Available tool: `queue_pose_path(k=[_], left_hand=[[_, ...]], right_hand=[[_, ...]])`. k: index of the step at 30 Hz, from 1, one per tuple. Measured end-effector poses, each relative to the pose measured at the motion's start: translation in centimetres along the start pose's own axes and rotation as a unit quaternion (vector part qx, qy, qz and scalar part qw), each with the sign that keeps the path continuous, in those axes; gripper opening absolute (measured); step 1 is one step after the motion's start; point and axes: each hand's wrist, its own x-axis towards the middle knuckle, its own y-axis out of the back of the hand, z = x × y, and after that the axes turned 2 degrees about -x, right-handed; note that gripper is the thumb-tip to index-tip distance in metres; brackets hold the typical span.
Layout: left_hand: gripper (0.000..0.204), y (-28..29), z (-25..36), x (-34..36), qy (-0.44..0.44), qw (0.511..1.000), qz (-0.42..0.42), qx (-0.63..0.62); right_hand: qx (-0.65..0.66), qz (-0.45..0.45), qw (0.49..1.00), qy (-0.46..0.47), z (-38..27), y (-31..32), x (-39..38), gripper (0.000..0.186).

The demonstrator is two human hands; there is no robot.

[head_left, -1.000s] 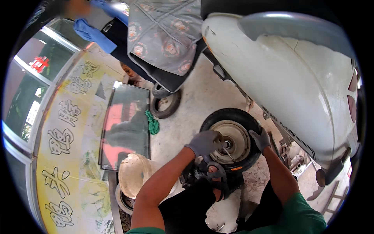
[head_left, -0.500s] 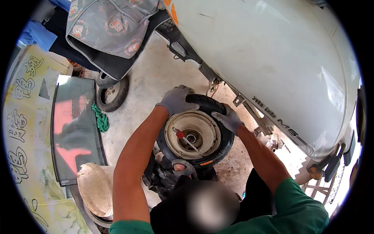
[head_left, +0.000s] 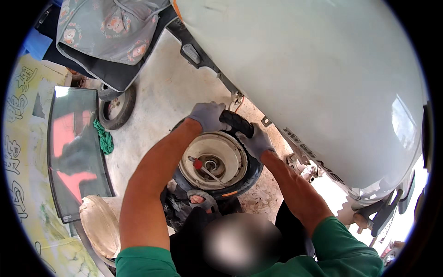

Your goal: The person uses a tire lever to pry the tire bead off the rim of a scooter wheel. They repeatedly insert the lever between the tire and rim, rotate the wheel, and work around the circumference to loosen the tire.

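Observation:
A black tyre [head_left: 236,121] sits around a cream-coloured wheel rim [head_left: 235,159] on the floor in front of me. My left hand [head_left: 208,116], in a grey glove, grips the tyre's far side, its fingers curled over the tread. Close by on the right, my right hand [head_left: 257,142], gloved too, is closed around the same stretch of tyre. Between the hands the tread bulges up. A screwdriver with a red handle [head_left: 197,164] lies across the rim, its shaft pointing toward the near edge; neither hand touches it.
A white vehicle body panel [head_left: 300,69] overhangs the right. To the left are a dark glass pane [head_left: 76,152], a green cloth [head_left: 104,138], a small wheel [head_left: 117,110] and a whitish bucket [head_left: 99,226]. My foot [head_left: 199,199] is beside the tyre's near edge.
My right hand has moved along the tyre toward my left hand, so the two are closer together. The whole view has shifted slightly; the screwdriver stays on the rim.

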Motion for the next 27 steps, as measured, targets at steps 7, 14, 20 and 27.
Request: queue_pose_path(k=[7,14,20,27], left_hand=[[0.083,-1.4,-3.5,-0.3,-0.060,0.987,0.056,-0.137],[0.084,-7.7,-12.7,-8.2,0.098,0.857,0.069,-0.502],[0.076,-9.9,-12.7,-8.2,0.116,0.849,0.145,-0.495],[0.078,-7.9,-11.0,-8.5,0.209,0.904,0.146,-0.343]], right_hand=[[0.022,0.025,0.999,0.018,0.4,0.1,-0.4,0.075],[0.111,0.009,0.994,0.022,2.4,-0.4,0.3,0.072],[0.114,0.029,0.992,0.047,2.8,-1.3,0.7,0.070],[0.028,0.044,0.998,0.038,0.8,-0.6,0.0,0.070]])
